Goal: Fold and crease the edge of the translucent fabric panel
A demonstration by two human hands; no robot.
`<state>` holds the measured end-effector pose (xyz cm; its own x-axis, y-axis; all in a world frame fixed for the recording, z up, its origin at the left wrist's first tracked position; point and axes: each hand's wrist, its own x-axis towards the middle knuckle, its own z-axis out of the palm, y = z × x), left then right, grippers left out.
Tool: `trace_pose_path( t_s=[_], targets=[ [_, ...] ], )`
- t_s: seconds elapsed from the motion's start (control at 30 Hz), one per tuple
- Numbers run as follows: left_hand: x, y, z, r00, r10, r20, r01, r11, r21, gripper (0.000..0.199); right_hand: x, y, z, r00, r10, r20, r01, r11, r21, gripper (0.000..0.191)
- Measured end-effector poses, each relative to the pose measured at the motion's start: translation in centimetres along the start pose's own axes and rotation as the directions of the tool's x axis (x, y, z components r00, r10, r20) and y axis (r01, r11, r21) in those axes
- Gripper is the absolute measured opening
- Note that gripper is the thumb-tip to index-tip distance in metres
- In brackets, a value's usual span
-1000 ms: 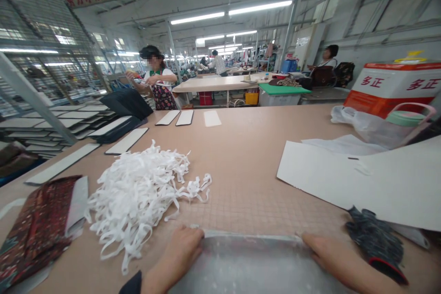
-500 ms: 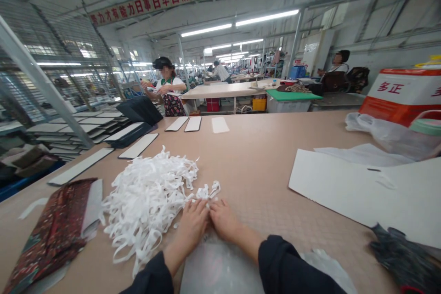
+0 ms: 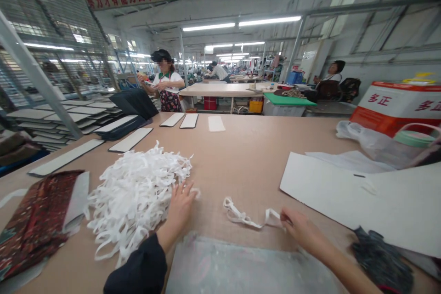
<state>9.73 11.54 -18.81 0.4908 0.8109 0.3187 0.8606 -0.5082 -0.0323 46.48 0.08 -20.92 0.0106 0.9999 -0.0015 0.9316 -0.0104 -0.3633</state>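
Note:
A tangled heap of white fabric strips (image 3: 138, 193) lies on the tan table. At the heap's right edge rests my left hand (image 3: 181, 204), fingers stretched out, with a bit of white strip showing beside the fingertips. Farther right, my right hand (image 3: 298, 225) pinches one end of a loose white strip (image 3: 253, 224). The rest of that strip trails leftward across the table, curled at its far end. A translucent plastic sheet (image 3: 241, 266) lies flat just in front of me, between my forearms.
Patterned dark red fabric (image 3: 37, 216) lies at left. Pale panels with dark edges (image 3: 131, 140) line the far left. A large white board (image 3: 361, 197), a crumpled black bag (image 3: 381, 255) and an orange-white box (image 3: 396, 105) occupy the right. A co-worker (image 3: 167, 82) stands beyond the table.
My hands, together beside the heap before, are now apart. The right hand has moved right, drawing a white strip out along the table; the left has shifted onto the heap's edge.

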Motion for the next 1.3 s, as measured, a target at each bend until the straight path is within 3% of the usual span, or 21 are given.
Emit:
trace_pose_path(
  t_s=[0.1,0.17,0.23,0.3,0.37,0.4,0.47,0.5,0.53,0.63,0.7,0.77,0.8,0.83,0.87,0.9,0.93,1.0,1.07,1.13,1.3],
  targets=[
    [1.6,5.6,-1.0,0.986,0.155,0.062,-0.140,0.969,-0.203,0.052,-1.0,-2.8,-0.5,0.992,-0.112,-0.057,0.118,0.985,0.126,0.017],
    [2.3,8.8,-0.8,0.943,0.302,0.138,-0.254,0.923,-0.288,0.067,-1.2,-5.3,-1.3,0.975,-0.193,-0.115,0.213,0.956,0.204,0.018],
    [3.0,10.5,-0.1,0.902,0.349,0.253,-0.252,0.903,-0.347,0.052,-1.4,-6.6,-2.6,0.957,-0.214,-0.194,0.264,0.923,0.282,0.018],
    [3.7,10.1,0.7,0.888,0.304,0.346,-0.175,0.917,-0.357,0.027,-1.4,-5.6,-4.2,0.955,-0.112,-0.275,0.213,0.904,0.371,0.019],
    [4.5,7.9,0.9,0.904,0.203,0.375,-0.074,0.941,-0.331,0.023,-1.4,-2.4,-5.8,0.936,0.107,-0.334,0.069,0.876,0.476,0.019],
    [5.0,6.4,0.7,0.919,0.140,0.368,-0.017,0.948,-0.317,0.026,-1.5,-0.4,-6.5,0.906,0.229,-0.355,-0.008,0.849,0.529,0.020],
    [6.0,3.4,0.0,0.932,0.009,0.361,0.101,0.954,-0.284,0.028,-1.6,3.5,-7.3,0.793,0.477,-0.379,-0.154,0.759,0.632,0.023],
    [6.4,2.2,-0.6,0.934,-0.055,0.353,0.157,0.951,-0.267,0.029,-1.7,4.8,-7.4,0.757,0.541,-0.366,-0.202,0.726,0.657,0.025],
    [6.7,1.5,-1.2,0.934,-0.103,0.343,0.199,0.945,-0.258,0.031,-1.6,5.5,-7.3,0.754,0.565,-0.336,-0.237,0.711,0.662,0.026],
    [6.8,2.4,-3.2,0.940,-0.141,0.309,0.236,0.925,-0.298,0.047,-1.3,3.7,-6.3,0.888,0.407,-0.216,-0.216,0.781,0.585,0.026],
    [6.0,5.3,-4.3,0.939,-0.064,0.339,0.207,0.890,-0.406,0.050,-1.2,-0.2,-5.5,0.949,0.261,-0.177,-0.118,0.815,0.567,0.026],
    [4.5,9.0,-5.3,0.897,0.085,0.433,0.186,0.817,-0.546,0.033,-1.5,-4.7,-5.1,0.977,0.171,-0.129,-0.053,0.775,0.630,0.029],
    [3.5,10.9,-5.6,0.838,0.216,0.502,0.192,0.743,-0.641,0.032,-1.8,-6.9,-5.1,0.989,0.126,-0.081,-0.037,0.726,0.687,0.032],
    [2.4,12.6,-5.9,0.709,0.412,0.572,0.347,0.502,-0.792,0.043,-2.1,-9.0,-5.2,0.996,0.076,-0.041,-0.020,0.666,0.746,0.033],
    [1.4,14.1,-6.2,0.637,0.546,0.544,0.505,0.238,-0.830,0.052,-2.6,-10.7,-5.2,1.000,0.024,0.007,-0.020,0.601,0.799,0.034],
    [0.4,15.3,-6.4,0.664,0.566,0.490,0.579,0.026,-0.815,0.057,-3.0,-12.2,-5.3,0.998,-0.019,0.056,-0.037,0.544,0.838,0.034],
    [-0.4,16.2,-6.5,0.716,0.540,0.442,0.606,-0.167,-0.778,0.056,-3.5,-13.4,-5.2,0.994,-0.049,0.097,-0.060,0.499,0.865,0.034],
    [-1.6,16.8,-6.7,0.818,0.391,0.422,0.566,-0.415,-0.713,0.050,-4.4,-14.7,-4.9,0.986,-0.071,0.151,-0.101,0.462,0.881,0.033],
    [-2.1,16.1,-6.8,0.856,0.249,0.452,0.514,-0.502,-0.696,0.043,-5.1,-14.6,-4.2,0.986,-0.044,0.160,-0.118,0.488,0.865,0.033],
    [-2.4,14.3,-6.5,0.847,0.151,0.510,0.509,-0.506,-0.696,0.040,-5.7,-13.3,-3.4,0.985,-0.005,0.170,-0.139,0.550,0.824,0.034],
    [-4.0,7.8,-5.2,0.736,-0.020,0.676,0.593,-0.463,-0.659,0.041,-6.3,-7.0,-1.1,0.966,0.019,0.257,-0.191,0.721,0.666,0.026]
  ],
)
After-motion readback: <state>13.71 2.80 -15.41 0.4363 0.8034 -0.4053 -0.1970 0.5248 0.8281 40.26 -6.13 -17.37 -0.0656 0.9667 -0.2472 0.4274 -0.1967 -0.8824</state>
